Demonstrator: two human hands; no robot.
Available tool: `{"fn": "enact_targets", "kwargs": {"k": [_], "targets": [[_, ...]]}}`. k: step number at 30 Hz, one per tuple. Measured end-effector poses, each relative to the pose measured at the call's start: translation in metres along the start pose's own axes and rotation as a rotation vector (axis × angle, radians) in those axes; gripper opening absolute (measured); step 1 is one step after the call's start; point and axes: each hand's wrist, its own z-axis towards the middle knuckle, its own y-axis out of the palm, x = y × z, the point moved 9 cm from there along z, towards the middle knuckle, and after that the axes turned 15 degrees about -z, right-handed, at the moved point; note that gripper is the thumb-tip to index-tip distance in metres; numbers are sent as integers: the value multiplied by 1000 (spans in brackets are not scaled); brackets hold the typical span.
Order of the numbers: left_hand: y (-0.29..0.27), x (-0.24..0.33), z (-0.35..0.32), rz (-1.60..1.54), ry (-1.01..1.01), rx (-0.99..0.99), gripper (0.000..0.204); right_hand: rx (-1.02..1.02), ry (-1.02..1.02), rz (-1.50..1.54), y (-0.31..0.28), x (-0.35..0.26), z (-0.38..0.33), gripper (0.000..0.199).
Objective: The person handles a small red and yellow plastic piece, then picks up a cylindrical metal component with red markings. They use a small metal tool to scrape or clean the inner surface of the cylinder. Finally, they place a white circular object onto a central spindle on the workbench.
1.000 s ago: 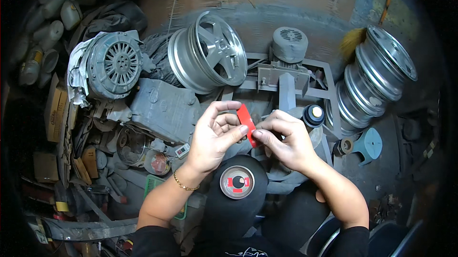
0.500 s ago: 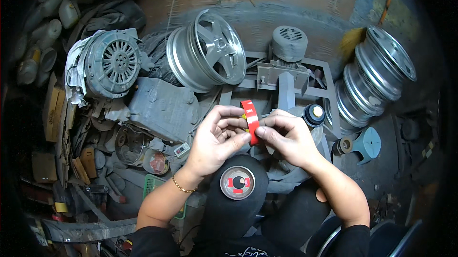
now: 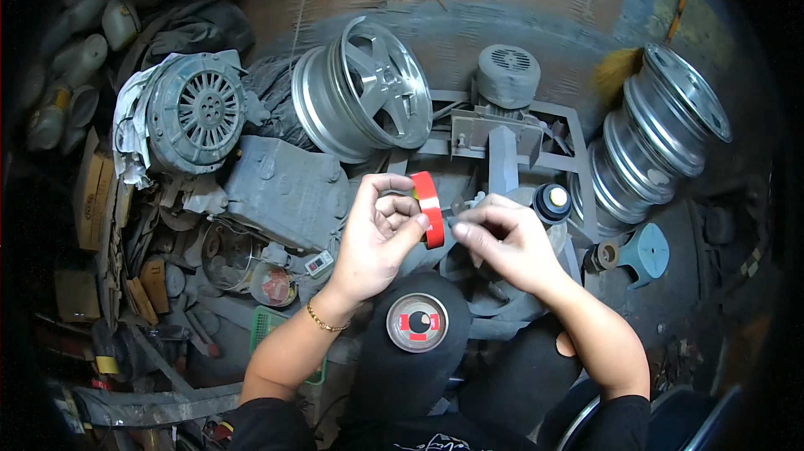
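My left hand (image 3: 377, 237) grips a narrow roll of red tape (image 3: 428, 210) between thumb and fingers, its red face turned to the right. Just right of the roll, slightly apart from it, my right hand (image 3: 507, 242) is closed in a pinch of thumb and forefinger. Whatever sits in that pinch is too small to make out. On my left knee lies a round grey cap (image 3: 418, 323), its hollow side up, with several short red tape pieces stuck around a dark centre.
Beyond my hands stand an alloy wheel (image 3: 364, 87), a dusty motor (image 3: 508, 76) on a metal frame and a stack of rims (image 3: 657, 141). A round finned housing (image 3: 205, 112) and a grey metal box (image 3: 285, 191) are left. A blue stool (image 3: 645, 254) stands right.
The tape roll has shifted slightly left with my left hand and turned a little. My right hand has come away from the roll, leaving a small gap. The cap has not moved.
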Motion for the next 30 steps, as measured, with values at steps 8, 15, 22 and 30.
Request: {"fn": "enact_targets", "kwargs": {"k": [8,15,22,30], "targets": [[-13,2,4,-223,38,45,42,204,-356,-325,-4,-36,-15,24],[4,15,-11,53,115,-8,54,337,-568,-443,-12,-67,-35,55],[16,28,-30,55,170,-66,54,364,-801,-677,-4,-89,-56,58],[17,34,-33,100,150,-41,51,383,-838,-740,-2,-94,-60,59]]}}
